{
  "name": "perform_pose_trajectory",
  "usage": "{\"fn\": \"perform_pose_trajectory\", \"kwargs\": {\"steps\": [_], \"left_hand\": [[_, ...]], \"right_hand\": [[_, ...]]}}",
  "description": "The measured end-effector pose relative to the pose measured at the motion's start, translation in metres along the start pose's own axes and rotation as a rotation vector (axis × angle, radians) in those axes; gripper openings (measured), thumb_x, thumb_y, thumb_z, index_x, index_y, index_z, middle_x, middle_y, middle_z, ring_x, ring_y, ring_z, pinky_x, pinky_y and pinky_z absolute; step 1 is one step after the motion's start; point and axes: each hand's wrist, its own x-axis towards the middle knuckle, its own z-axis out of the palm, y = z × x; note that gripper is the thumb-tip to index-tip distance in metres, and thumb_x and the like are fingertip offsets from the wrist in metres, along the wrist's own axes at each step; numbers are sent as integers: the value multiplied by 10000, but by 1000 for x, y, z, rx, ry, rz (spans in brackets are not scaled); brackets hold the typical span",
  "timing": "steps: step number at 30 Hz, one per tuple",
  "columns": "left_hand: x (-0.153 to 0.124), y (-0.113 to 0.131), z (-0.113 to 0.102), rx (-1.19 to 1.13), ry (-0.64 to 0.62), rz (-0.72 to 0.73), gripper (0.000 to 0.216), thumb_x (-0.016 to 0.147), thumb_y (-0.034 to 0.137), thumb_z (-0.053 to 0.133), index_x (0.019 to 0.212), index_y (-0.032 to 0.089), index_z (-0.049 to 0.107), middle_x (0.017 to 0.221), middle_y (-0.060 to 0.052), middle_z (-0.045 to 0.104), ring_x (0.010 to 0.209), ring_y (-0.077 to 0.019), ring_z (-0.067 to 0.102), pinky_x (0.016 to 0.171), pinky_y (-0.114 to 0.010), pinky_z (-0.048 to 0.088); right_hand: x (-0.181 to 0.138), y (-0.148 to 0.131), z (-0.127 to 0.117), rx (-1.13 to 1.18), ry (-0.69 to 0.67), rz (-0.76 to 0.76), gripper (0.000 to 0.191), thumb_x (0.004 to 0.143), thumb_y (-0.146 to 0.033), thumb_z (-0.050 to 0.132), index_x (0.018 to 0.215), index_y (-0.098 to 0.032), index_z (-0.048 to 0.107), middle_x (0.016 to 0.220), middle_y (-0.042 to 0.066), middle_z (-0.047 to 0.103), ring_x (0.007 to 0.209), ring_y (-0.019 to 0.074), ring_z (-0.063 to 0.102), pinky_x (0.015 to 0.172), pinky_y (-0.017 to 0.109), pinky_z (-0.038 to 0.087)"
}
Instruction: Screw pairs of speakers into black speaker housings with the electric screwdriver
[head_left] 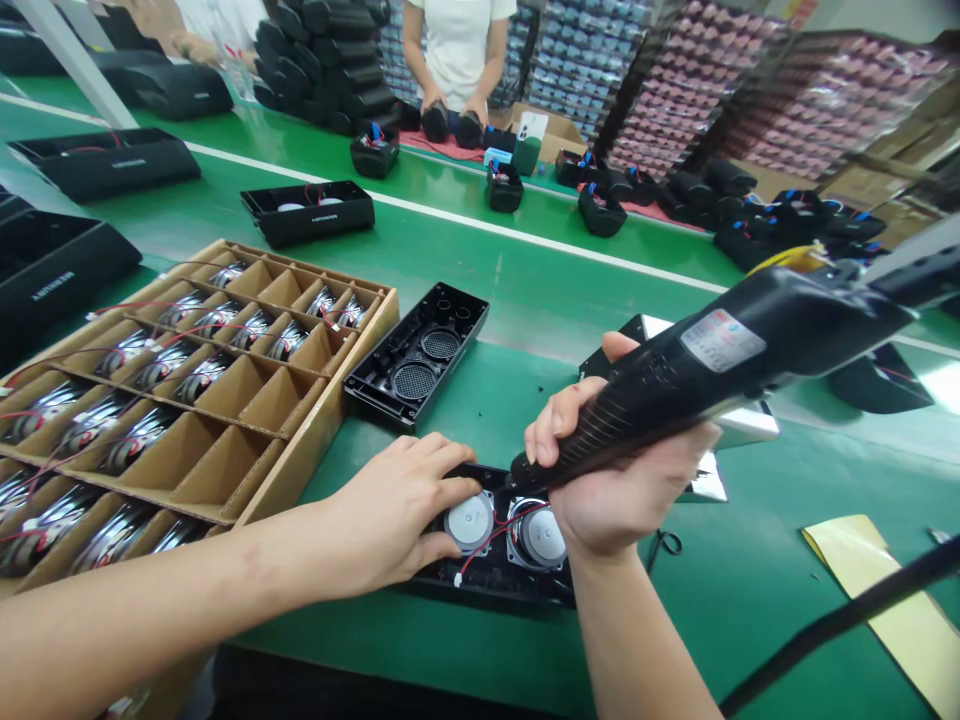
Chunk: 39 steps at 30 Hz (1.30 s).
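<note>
In the head view, a black speaker housing (517, 590) lies open-side up on the bench, with two round speaker drivers seated in it. My left hand (409, 510) grips this housing, its fingers over the far side and its thumb beside the left driver (469, 522). The right driver (541, 538) is partly hidden by my right wrist. Red and black wires with a white plug run across the drivers. My right hand (615, 480) is wrapped round a black electric screwdriver (667, 370), tilted with its tip at the housing's far edge between the drivers.
A cardboard divider box (322, 440) of speaker drivers stands left. Another open housing (420, 355) lies beyond my left hand. A black cable (840, 625) and yellow paper (885, 590) are at right. Across the bench a person (457, 60) handles black parts.
</note>
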Motion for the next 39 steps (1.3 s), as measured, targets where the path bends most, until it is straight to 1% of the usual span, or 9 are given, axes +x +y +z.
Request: {"fn": "perform_pose_trajectory", "kwargs": {"steps": [4, 9, 15, 22, 26, 29, 31, 35, 39], "left_hand": [[1, 0, 0, 5, 6, 4, 350, 950, 393, 763, 1257, 232, 714, 1382, -110, 629, 1179, -323, 610, 978, -496, 518], [4, 1, -1, 14, -1, -5, 362, 937, 384, 780, 1257, 228, 720, 1373, -113, 638, 1167, -319, 617, 965, -495, 527], [4, 0, 0, 10, 1, -1, 362, 920, 383, 798, 1247, 244, 728, 1347, -105, 646, 1159, -313, 625, 972, -477, 533], [4, 0, -1, 14, -13, -9, 380, 918, 387, 802, 1261, 246, 721, 1365, -101, 644, 1165, -318, 619, 969, -487, 538], [4, 0, -2, 15, -28, -10, 387, 916, 395, 806, 1259, 239, 719, 1377, -102, 640, 1170, -325, 614, 963, -502, 537], [4, -1, -1, 6, -36, -15, 376, 909, 390, 815, 1243, 245, 721, 1346, -95, 643, 1157, -321, 613, 933, -491, 536], [4, -3, 0, 4, -33, -13, 370, 914, 408, 812, 1237, 252, 722, 1328, -90, 641, 1140, -316, 611, 904, -476, 535], [5, -4, 2, 9, -43, -12, 388, 918, 443, 805, 1240, 244, 720, 1275, -99, 643, 1113, -316, 606, 893, -471, 534], [7, -3, 1, 30, -70, -22, 400, 924, 436, 799, 1249, 220, 715, 1243, -109, 648, 1100, -322, 605, 890, -479, 541]], "right_hand": [[0, 4, 1, 14, -13, -13, 643, 964, -791, 395, 1294, -276, 595, 670, -60, 544, 411, 120, 460, 374, 267, 372], [-2, 7, 3, 25, -35, 12, 654, 970, -794, 385, 1319, -280, 591, 688, -52, 556, 432, 121, 466, 402, 272, 388], [-4, 6, 5, -4, -27, 37, 686, 948, -823, 400, 1309, -269, 580, 680, -56, 548, 433, 122, 462, 413, 275, 385], [-5, 11, 3, 2, -69, 46, 657, 960, -789, 424, 1311, -254, 573, 705, -61, 565, 443, 107, 488, 428, 271, 396], [-5, 14, 3, 23, -103, 30, 615, 969, -766, 443, 1272, -251, 589, 714, -60, 583, 447, 102, 497, 434, 269, 411], [-7, 18, 2, 26, -128, 41, 653, 952, -788, 453, 1293, -243, 571, 709, -58, 590, 433, 106, 487, 418, 269, 404], [-9, 20, 0, 29, -167, 28, 654, 953, -792, 449, 1288, -244, 572, 707, -54, 592, 430, 107, 485, 406, 262, 396], [-14, 26, -3, 41, -252, 11, 584, 979, -741, 448, 1272, -256, 589, 714, -47, 589, 442, 106, 496, 400, 247, 379], [-17, 31, -4, 47, -265, 27, 583, 972, -743, 466, 1263, -253, 590, 710, -39, 585, 441, 111, 492, 395, 253, 381]]}}
